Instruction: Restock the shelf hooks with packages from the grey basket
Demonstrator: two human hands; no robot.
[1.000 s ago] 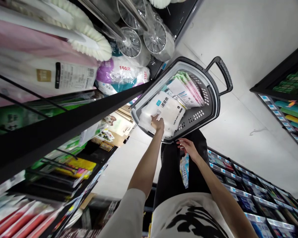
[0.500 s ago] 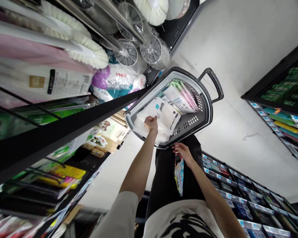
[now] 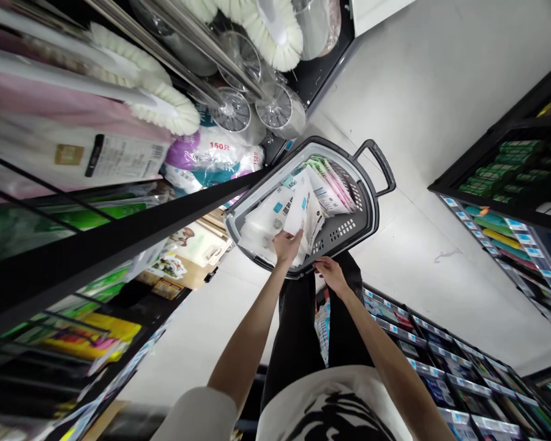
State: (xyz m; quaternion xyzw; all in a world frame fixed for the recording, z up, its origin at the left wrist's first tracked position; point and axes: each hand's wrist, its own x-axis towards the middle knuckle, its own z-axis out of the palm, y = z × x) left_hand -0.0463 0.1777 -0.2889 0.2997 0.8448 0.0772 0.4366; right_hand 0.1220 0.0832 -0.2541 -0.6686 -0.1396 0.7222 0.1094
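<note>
My left hand (image 3: pixel 288 247) reaches into a grey plastic basket (image 3: pixel 371 228), its fingers closed on the edge of a white package (image 3: pixel 299 211) that stands tilted up. Beneath it lies another white package (image 3: pixel 261 217) with a blue square label. Packs with pink and green edges (image 3: pixel 335 184) sit at the basket's far side. At the near rim is my right hand (image 3: pixel 333 274), fingers stretched toward the rim with the tips touching or very close to it; nothing shows in its grasp.
A black shelf rail (image 3: pixel 183 208) runs along the left, touching or close to the basket. Toilet brushes (image 3: pixel 174 113) and bagged goods (image 3: pixel 220 150) fill the shelf behind it. Pale floor (image 3: pixel 408 245) spreads to the right, bordered by more stocked shelves (image 3: pixel 441 355).
My left hand has tilted up a white package inside the basket. My right hand has come closer to the near rim. The whole view has shifted slightly.
</note>
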